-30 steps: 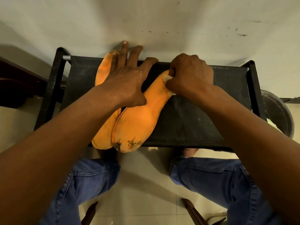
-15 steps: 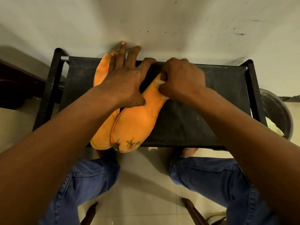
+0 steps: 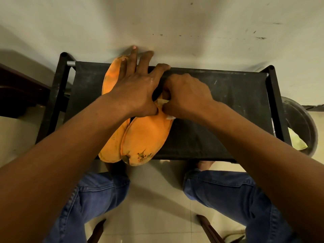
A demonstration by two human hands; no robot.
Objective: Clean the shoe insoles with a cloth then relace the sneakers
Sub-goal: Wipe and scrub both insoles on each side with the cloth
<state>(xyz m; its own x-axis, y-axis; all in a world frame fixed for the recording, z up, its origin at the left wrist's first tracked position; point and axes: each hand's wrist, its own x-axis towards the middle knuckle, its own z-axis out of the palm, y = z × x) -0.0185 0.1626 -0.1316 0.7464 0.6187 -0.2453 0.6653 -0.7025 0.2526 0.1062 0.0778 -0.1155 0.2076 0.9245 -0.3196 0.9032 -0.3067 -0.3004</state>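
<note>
Two orange insoles lie side by side on a black fabric stand [image 3: 228,106]. The left insole [image 3: 110,81] is partly under the right insole [image 3: 147,137], whose near end is stained and hangs over the stand's front edge. My left hand [image 3: 135,86] presses flat on both insoles with fingers spread toward the wall. My right hand [image 3: 185,97] grips a small white cloth [image 3: 171,117] against the right insole's middle, touching my left thumb. Most of the cloth is hidden under my fingers. No sneakers or laces are in view.
A pale wall [image 3: 175,23] stands directly behind the stand. A dark round bucket [image 3: 301,125] with something yellowish inside sits at the right. Dark furniture [image 3: 17,90] is at the left. My knees in blue jeans [image 3: 228,190] are over the tiled floor below.
My right hand with the cloth has slid along the right insole from its far end toward me and leftward, now meeting my left thumb. My left hand has stayed pressing the insoles.
</note>
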